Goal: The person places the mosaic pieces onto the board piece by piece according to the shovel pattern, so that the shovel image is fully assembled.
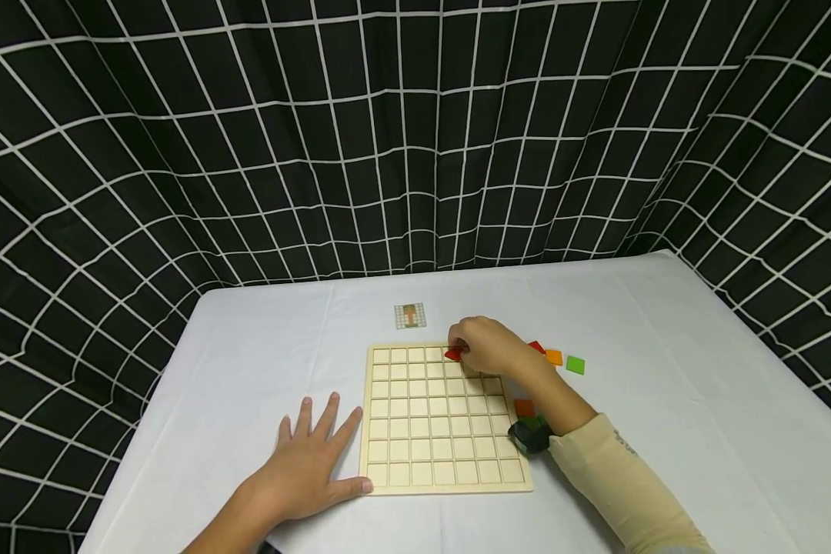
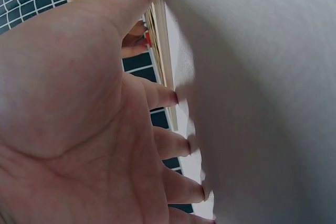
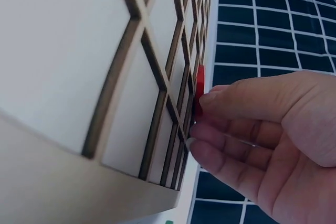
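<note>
A pale wooden board (image 1: 421,427) with a raised grid of square cells lies flat on the white cloth. My right hand (image 1: 488,348) is over its far edge and pinches a red tile (image 1: 453,355) between thumb and fingers. In the right wrist view the red tile (image 3: 199,90) stands at the far row of the grid, at the thumb tip. My left hand (image 1: 305,468) rests palm down on the cloth with fingers spread, its thumb touching the board's near left corner. The left wrist view shows the fingertips against the cloth.
Right of the board lie loose tiles: an orange tile (image 1: 554,357), a green tile (image 1: 575,365), another red tile (image 1: 536,347) and an orange-red tile (image 1: 524,408), some partly hidden by the right arm. A small patterned card (image 1: 410,315) lies beyond the board. Black gridded curtains (image 1: 388,154) surround the table.
</note>
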`<state>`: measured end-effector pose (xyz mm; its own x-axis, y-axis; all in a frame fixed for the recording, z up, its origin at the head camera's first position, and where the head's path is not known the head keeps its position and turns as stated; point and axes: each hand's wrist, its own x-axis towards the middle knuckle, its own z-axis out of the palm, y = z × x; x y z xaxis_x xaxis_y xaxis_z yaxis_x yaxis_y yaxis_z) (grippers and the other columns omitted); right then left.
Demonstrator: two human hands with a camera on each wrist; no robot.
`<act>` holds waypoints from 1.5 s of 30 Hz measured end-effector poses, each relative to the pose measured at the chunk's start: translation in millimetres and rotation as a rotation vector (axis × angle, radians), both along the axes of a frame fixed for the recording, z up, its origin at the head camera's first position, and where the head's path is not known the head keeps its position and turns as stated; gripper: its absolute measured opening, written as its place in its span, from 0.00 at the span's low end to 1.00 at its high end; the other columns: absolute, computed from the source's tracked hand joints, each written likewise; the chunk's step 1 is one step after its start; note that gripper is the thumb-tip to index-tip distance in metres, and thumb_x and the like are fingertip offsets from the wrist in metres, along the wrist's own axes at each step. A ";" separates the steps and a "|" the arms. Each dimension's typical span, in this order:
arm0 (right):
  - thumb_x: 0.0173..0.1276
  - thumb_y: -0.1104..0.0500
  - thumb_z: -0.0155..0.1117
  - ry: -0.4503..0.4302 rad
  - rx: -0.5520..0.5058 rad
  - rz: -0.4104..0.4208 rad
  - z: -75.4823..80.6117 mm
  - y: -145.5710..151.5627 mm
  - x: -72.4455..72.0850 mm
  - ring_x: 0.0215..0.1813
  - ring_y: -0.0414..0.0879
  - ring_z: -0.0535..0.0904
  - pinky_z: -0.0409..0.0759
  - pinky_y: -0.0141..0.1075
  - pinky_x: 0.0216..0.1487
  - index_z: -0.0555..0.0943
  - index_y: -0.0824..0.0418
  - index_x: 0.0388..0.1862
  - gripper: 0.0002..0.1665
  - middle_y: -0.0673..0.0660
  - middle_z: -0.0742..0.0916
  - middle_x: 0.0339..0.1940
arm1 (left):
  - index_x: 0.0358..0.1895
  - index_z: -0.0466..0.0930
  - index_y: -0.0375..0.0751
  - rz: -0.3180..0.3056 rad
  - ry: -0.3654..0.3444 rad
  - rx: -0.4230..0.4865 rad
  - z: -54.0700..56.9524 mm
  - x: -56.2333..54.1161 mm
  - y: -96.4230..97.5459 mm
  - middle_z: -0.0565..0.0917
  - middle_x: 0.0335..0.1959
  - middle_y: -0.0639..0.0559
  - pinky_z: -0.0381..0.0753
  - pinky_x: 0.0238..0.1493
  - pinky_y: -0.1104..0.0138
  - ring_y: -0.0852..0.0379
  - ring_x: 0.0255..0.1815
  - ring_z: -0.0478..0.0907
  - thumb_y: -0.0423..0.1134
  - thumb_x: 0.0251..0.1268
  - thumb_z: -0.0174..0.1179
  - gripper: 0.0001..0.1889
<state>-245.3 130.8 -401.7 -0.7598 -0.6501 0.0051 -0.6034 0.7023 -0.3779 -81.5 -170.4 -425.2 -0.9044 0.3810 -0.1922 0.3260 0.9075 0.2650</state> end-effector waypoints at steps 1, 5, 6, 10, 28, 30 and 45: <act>0.60 0.76 0.64 0.002 0.000 0.011 0.1 0.1 -0.4 0.31 0.44 0.69 0.68 0.37 0.34 0.83 0.60 0.28 0.12 0.47 0.77 0.23 | 0.80 0.57 0.47 -0.002 0.000 0.002 0.0 -0.2 0.0 0.50 0.79 0.32 0.47 0.61 0.24 0.18 0.74 0.41 0.77 0.57 0.54 0.53; 0.60 0.72 0.68 -0.005 0.008 0.045 0.9 1.1 -1.5 0.30 0.43 0.69 0.69 0.35 0.33 0.84 0.60 0.28 0.08 0.47 0.78 0.23 | 0.80 0.57 0.47 -0.002 -0.001 0.007 -0.5 -0.3 0.1 0.49 0.79 0.31 0.46 0.60 0.23 0.18 0.74 0.41 0.77 0.57 0.54 0.53; 0.60 0.72 0.69 -0.009 0.010 0.049 1.1 1.3 -1.9 0.30 0.43 0.69 0.69 0.35 0.33 0.84 0.60 0.28 0.08 0.47 0.78 0.22 | 0.80 0.57 0.47 -0.002 -0.001 0.007 -0.8 -0.4 0.2 0.49 0.79 0.31 0.46 0.60 0.23 0.18 0.74 0.41 0.77 0.57 0.54 0.53; 0.60 0.70 0.69 -0.031 0.024 0.022 2.0 1.9 -3.0 0.30 0.44 0.70 0.70 0.36 0.33 0.84 0.61 0.28 0.06 0.47 0.78 0.22 | 0.80 0.57 0.47 -0.003 0.003 0.004 -2.2 -0.5 0.0 0.50 0.79 0.32 0.47 0.60 0.24 0.18 0.74 0.41 0.78 0.57 0.53 0.53; 0.63 0.61 0.72 -0.039 0.081 -0.050 1.4 -3.8 -6.9 0.30 0.45 0.74 0.75 0.39 0.35 0.83 0.57 0.32 0.05 0.47 0.80 0.24 | 0.80 0.57 0.47 -0.004 0.003 0.007 -1.0 -0.3 0.7 0.50 0.79 0.31 0.47 0.60 0.24 0.18 0.74 0.41 0.78 0.57 0.52 0.53; 0.63 0.61 0.72 -0.047 0.078 -0.050 1.8 -4.3 -7.7 0.31 0.44 0.74 0.75 0.39 0.35 0.83 0.58 0.31 0.04 0.47 0.81 0.25 | 0.80 0.57 0.47 -0.005 0.005 -0.002 -0.8 -0.4 0.6 0.50 0.79 0.31 0.47 0.60 0.24 0.18 0.74 0.41 0.78 0.57 0.52 0.53; 0.62 0.61 0.75 -0.146 0.071 -0.099 -0.6 -9.4 -16.1 0.32 0.45 0.76 0.76 0.39 0.38 0.81 0.57 0.27 0.09 0.47 0.82 0.25 | 0.79 0.58 0.46 -0.001 0.001 0.009 1.1 0.0 0.8 0.50 0.79 0.31 0.47 0.60 0.23 0.18 0.74 0.41 0.78 0.57 0.53 0.53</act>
<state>-261.4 121.3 -402.3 -0.8092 -0.5673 -0.1530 -0.4728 0.7834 -0.4035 -81.5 -169.5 -424.2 -0.9042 0.3835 -0.1879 0.3272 0.9048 0.2724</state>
